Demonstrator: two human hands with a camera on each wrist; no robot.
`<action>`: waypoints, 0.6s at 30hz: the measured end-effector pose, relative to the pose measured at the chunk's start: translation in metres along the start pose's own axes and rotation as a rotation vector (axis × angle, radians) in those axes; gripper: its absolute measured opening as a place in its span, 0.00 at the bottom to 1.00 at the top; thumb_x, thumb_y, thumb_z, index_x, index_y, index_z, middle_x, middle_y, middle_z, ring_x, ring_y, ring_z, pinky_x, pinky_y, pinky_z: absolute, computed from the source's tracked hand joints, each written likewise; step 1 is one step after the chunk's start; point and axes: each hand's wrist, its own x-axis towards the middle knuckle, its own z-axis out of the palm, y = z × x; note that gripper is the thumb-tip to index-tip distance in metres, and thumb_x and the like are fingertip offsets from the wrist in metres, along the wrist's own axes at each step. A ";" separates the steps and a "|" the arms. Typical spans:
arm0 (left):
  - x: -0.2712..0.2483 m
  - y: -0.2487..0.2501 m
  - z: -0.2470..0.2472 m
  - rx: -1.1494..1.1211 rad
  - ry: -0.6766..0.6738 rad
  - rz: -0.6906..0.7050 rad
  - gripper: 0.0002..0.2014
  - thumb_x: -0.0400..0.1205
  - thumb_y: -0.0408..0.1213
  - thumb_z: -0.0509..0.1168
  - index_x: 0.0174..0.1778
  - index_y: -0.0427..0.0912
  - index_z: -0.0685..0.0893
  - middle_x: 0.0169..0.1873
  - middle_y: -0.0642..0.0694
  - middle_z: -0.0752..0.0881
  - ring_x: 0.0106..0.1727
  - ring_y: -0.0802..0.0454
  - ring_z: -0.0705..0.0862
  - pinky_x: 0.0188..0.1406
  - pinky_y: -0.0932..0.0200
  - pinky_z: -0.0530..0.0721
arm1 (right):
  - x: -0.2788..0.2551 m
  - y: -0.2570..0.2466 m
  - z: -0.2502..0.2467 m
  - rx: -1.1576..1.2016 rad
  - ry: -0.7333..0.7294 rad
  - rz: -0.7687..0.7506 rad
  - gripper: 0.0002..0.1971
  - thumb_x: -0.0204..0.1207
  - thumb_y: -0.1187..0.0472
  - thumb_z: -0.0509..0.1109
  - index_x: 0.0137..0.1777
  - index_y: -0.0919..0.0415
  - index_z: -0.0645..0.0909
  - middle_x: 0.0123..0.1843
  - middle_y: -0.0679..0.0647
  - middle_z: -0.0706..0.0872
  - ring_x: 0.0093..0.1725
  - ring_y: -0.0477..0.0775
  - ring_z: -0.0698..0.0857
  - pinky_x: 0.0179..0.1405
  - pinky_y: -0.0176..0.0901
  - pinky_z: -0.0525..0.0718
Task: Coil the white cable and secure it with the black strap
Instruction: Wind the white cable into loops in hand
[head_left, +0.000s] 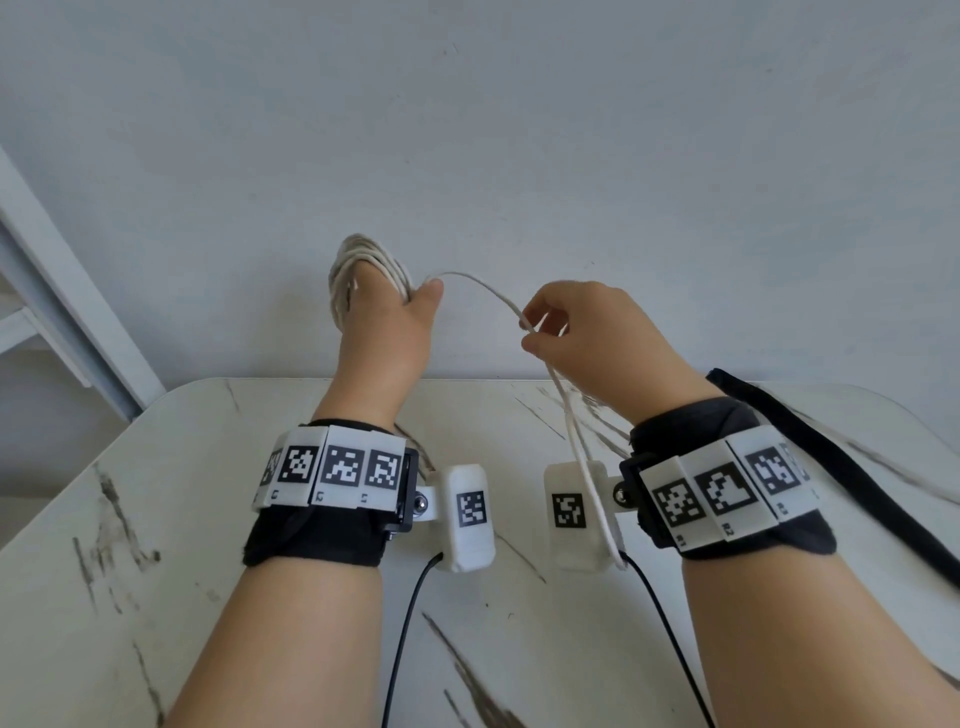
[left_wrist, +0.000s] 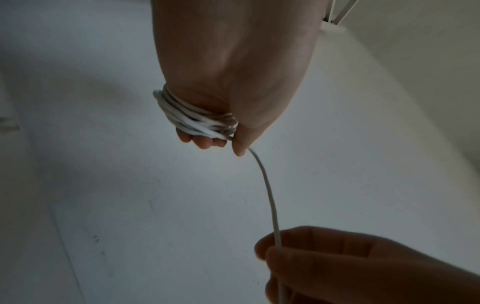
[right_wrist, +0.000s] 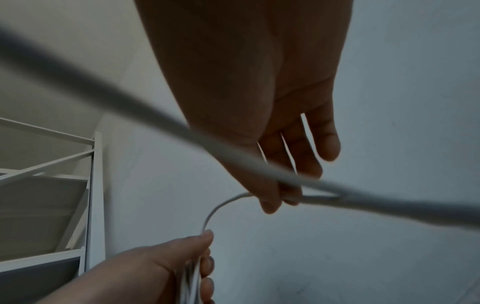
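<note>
My left hand (head_left: 384, 317) is raised above the table's far edge. The white cable's coil (head_left: 363, 260) is wound in several turns around its fingers. In the left wrist view the thumb presses on the coil (left_wrist: 192, 115), and a free strand (left_wrist: 267, 189) runs from under it to my right hand (left_wrist: 337, 263). My right hand (head_left: 571, 332) pinches that strand (head_left: 483, 288) between thumb and fingers. The loose remainder hangs down past my right wrist and crosses the right wrist view as a blurred cable (right_wrist: 130, 105). The black strap (head_left: 831, 467) lies flat on the table at the right.
Below my forearms is a white marble-patterned table (head_left: 156, 519) with rounded corners. A white metal shelf frame (head_left: 62, 312) stands at the left against the pale wall. Thin black leads (head_left: 405, 623) trail from the wrist cameras toward me.
</note>
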 end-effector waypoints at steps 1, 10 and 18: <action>0.001 -0.001 -0.001 -0.017 0.022 -0.002 0.24 0.82 0.48 0.65 0.68 0.36 0.71 0.63 0.42 0.79 0.61 0.38 0.82 0.66 0.40 0.78 | 0.000 0.001 0.001 -0.021 -0.021 0.002 0.06 0.78 0.58 0.70 0.51 0.55 0.86 0.44 0.47 0.87 0.35 0.44 0.80 0.33 0.35 0.76; -0.001 -0.003 -0.003 0.061 -0.079 0.037 0.15 0.78 0.42 0.71 0.51 0.41 0.73 0.51 0.44 0.81 0.50 0.42 0.83 0.52 0.52 0.81 | 0.004 0.001 -0.001 0.137 0.204 0.048 0.06 0.79 0.62 0.66 0.46 0.60 0.84 0.40 0.54 0.89 0.39 0.58 0.87 0.45 0.58 0.87; -0.013 0.002 0.002 0.135 -0.466 0.019 0.11 0.85 0.41 0.59 0.50 0.35 0.73 0.38 0.40 0.81 0.34 0.48 0.78 0.45 0.50 0.80 | 0.004 0.000 -0.001 0.261 0.380 0.099 0.06 0.79 0.59 0.66 0.47 0.56 0.85 0.43 0.48 0.88 0.40 0.57 0.89 0.47 0.57 0.88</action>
